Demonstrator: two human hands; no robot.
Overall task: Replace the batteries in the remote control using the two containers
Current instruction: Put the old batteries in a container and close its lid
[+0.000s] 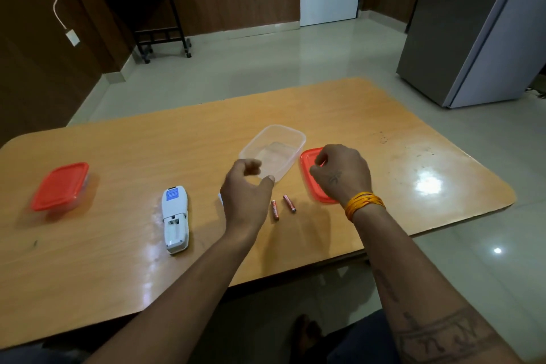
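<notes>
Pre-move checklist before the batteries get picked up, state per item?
1. Remote battery bay open and empty: ok.
2. Two batteries loose on the table, reachable: ok.
3. Clear container open and empty: ok.
4. Its red lid off, flat on the table under the right hand: ok.
5. Second container opened: not ok, lid on.
6. Left hand free: ok, nothing visible in it.
7. Batteries old or new: cannot tell.
</notes>
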